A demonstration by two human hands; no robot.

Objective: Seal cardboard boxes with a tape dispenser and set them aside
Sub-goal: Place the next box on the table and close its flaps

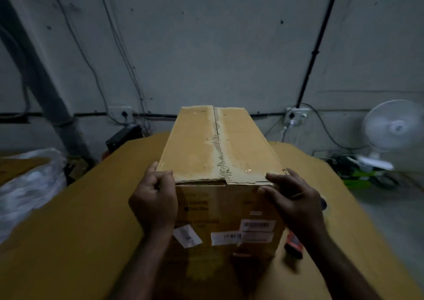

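While I watched from the head camera, the cardboard box (220, 152) stood on the brown table (68, 219), roughly central, with its long axis running from near to far, straight away from the 2 hands. The left hand (153, 198) gripped the near left top corner, its fingers curled against the side and the thumb at the top edge. The right hand (296, 198) lay on the near right top corner, fingers fairly straight over the edge and thumb on the near face, pressing rather than clasping. The centre seam (219, 148) followed the long axis and looked glossy, so I judged it already taped. The reddish tape dispenser (294, 245), partly hidden by the right forearm, lay on the table just beside the box's near right side. I judged the right hand nearer to it, and that any shift aside would use both corners.
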